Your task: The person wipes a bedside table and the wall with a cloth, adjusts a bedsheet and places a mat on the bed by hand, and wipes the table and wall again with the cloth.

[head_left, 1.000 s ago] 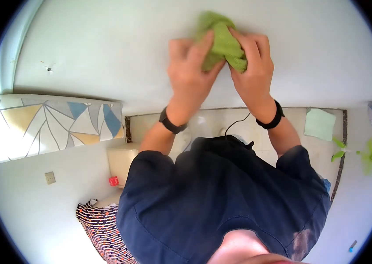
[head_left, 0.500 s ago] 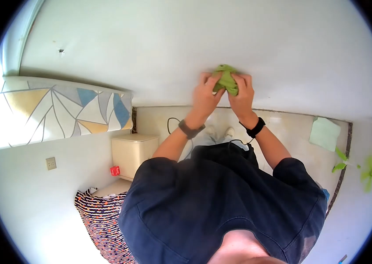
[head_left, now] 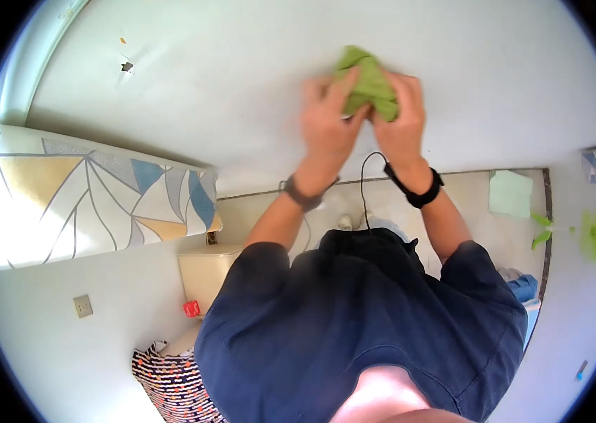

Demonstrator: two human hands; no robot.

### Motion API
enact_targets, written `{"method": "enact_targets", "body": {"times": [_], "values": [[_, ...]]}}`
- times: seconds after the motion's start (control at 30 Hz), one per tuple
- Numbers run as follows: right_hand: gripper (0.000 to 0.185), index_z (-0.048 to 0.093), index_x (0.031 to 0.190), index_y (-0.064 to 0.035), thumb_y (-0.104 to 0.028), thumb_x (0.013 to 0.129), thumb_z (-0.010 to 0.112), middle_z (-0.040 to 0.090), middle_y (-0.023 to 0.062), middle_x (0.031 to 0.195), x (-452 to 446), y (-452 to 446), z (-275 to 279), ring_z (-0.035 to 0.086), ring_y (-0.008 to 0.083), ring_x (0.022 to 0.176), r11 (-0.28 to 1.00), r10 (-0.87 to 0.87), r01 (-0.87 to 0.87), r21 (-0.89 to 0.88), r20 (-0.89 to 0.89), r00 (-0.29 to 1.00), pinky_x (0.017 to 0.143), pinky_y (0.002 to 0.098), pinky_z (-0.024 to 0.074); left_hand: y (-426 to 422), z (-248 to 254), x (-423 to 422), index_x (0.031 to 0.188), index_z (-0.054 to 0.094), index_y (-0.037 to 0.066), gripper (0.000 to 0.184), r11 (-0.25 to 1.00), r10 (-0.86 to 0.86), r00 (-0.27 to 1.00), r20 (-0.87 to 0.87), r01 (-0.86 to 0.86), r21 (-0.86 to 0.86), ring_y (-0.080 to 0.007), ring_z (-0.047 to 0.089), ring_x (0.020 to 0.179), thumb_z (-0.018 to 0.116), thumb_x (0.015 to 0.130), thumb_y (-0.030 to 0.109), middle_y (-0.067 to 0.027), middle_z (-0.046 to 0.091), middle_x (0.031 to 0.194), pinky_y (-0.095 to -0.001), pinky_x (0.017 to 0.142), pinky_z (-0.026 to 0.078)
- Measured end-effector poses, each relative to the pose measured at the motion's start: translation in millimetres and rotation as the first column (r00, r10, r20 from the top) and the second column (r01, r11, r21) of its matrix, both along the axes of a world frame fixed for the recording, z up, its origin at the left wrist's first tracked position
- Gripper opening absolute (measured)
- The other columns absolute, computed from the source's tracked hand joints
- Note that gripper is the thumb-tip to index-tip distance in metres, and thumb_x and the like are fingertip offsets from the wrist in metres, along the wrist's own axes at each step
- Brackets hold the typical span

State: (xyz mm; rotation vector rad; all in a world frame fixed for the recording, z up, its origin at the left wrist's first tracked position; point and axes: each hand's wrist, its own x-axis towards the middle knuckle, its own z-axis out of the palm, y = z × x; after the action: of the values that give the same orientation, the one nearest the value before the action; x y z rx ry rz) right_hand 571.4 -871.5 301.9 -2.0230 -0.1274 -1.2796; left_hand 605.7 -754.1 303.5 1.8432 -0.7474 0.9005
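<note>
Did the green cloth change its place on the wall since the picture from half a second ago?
Yes, upward: the green cloth was clearly lower in view than the hole in the wall; now it is only slightly lower.

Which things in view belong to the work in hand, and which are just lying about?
In use:
- green cloth, held by left hand and right hand
- white wall behind it

Just about:
- small red item
- beige cabinet
- dark patterned fabric
- pale green sheet
</note>
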Motion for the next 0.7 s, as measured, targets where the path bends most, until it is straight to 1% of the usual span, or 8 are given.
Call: {"method": "enact_targets", "body": {"times": [0.1, 0.2, 0.23, 0.3, 0.43, 0.53, 0.67, 0.7], "values": [[0.039, 0.061, 0.114, -0.0042, 0.007, 0.076, 0.062, 0.059, 0.0129, 0.102, -19, -23, -8, 0.059, 0.0314, 0.091, 0.993, -0.105, 0.108, 0.055, -0.056, 0.993, 0.073, 0.0383, 0.0503, -31, -5, -6, 0.120, 0.064, 0.015, 0.058, 0.989, -0.111, 0.989, -0.095, 0.119, 0.085, -0.0291, 0.058, 0.084, 0.083, 0.066, 0.010, -0.0116, 0.056, 0.098, -0.0378, 0.063, 0.049], [0.040, 0.059, 0.114, -0.0045, 0.009, 0.076, 0.061, 0.059, 0.0125, 0.103, -29, -36, -41, 0.058, 0.0307, 0.091, 0.983, -0.160, 0.170, 0.062, -0.146, 0.976, 0.073, 0.0386, 0.0498, -37, -22, -11, 0.122, 0.063, 0.017, 0.055, 0.961, -0.192, 0.963, -0.188, 0.223, 0.161, -0.0292, 0.058, 0.082, 0.081, 0.070, 0.016, -0.0119, 0.056, 0.100, -0.0388, 0.062, 0.048], [0.041, 0.059, 0.113, -0.0050, 0.010, 0.074, 0.062, 0.058, 0.0131, 0.103, -31, -34, -51, 0.058, 0.0318, 0.090, 0.983, -0.181, 0.183, 0.006, -0.133, 0.975, 0.072, 0.0389, 0.0499, -34, -31, -11, 0.123, 0.062, 0.018, 0.055, 0.956, -0.189, 0.963, -0.190, 0.224, 0.189, -0.0289, 0.057, 0.079, 0.080, 0.071, 0.016, -0.0119, 0.056, 0.103, -0.0385, 0.062, 0.048], [0.041, 0.059, 0.113, -0.0051, 0.009, 0.074, 0.064, 0.057, 0.0135, 0.102, -34, -22, -65, 0.059, 0.0326, 0.089, 0.986, -0.164, 0.165, -0.008, -0.186, 0.969, 0.072, 0.0391, 0.0500, -21, -55, -10, 0.123, 0.061, 0.018, 0.053, 0.954, -0.199, 0.951, -0.237, 0.243, 0.177, -0.0289, 0.058, 0.078, 0.080, 0.073, 0.016, -0.0114, 0.055, 0.103, -0.0388, 0.063, 0.049], [0.043, 0.059, 0.111, -0.0046, 0.007, 0.070, 0.069, 0.057, 0.0134, 0.098, -25, 5, -67, 0.060, 0.0329, 0.084, 0.999, -0.038, 0.037, -0.011, -0.220, 0.975, 0.068, 0.0383, 0.0505, 21, -54, -10, 0.121, 0.061, 0.017, 0.051, 0.957, -0.126, 0.929, -0.349, 0.207, 0.205, -0.0292, 0.060, 0.079, 0.079, 0.074, 0.016, -0.0101, 0.055, 0.101, -0.0389, 0.066, 0.051], [0.041, 0.061, 0.107, -0.0041, 0.006, 0.069, 0.071, 0.057, 0.0123, 0.096, -9, 18, -52, 0.060, 0.0322, 0.079, 0.997, 0.009, -0.020, -0.081, -0.128, 0.992, 0.064, 0.0373, 0.0499, 45, -29, -8, 0.119, 0.062, 0.016, 0.051, 0.969, -0.095, 0.942, -0.322, 0.161, 0.185, -0.0291, 0.061, 0.081, 0.080, 0.072, 0.013, -0.0096, 0.054, 0.101, -0.0384, 0.068, 0.052], [0.038, 0.064, 0.106, -0.0052, 0.003, 0.070, 0.071, 0.057, 0.0115, 0.094, 12, 35, 15, 0.060, 0.0316, 0.077, 0.987, 0.033, -0.026, -0.159, 0.043, 0.999, 0.063, 0.0367, 0.0500, 59, 22, 5, 0.118, 0.064, 0.012, 0.054, 0.997, -0.034, 0.997, -0.072, 0.039, 0.071, -0.0290, 0.059, 0.087, 0.081, 0.067, 0.005, -0.0098, 0.058, 0.097, -0.0372, 0.069, 0.052], [0.042, 0.064, 0.107, -0.0040, 0.007, 0.068, 0.070, 0.058, 0.0121, 0.096, 17, 40, 34, 0.060, 0.0318, 0.082, 0.987, 0.048, -0.036, -0.156, 0.070, 0.996, 0.068, 0.0366, 0.0499, 62, 37, 11, 0.118, 0.064, 0.010, 0.055, 0.998, 0.004, 1.000, 0.023, -0.005, 0.057, -0.0288, 0.057, 0.090, 0.081, 0.066, 0.003, -0.0101, 0.059, 0.094, -0.0372, 0.070, 0.051]]}}
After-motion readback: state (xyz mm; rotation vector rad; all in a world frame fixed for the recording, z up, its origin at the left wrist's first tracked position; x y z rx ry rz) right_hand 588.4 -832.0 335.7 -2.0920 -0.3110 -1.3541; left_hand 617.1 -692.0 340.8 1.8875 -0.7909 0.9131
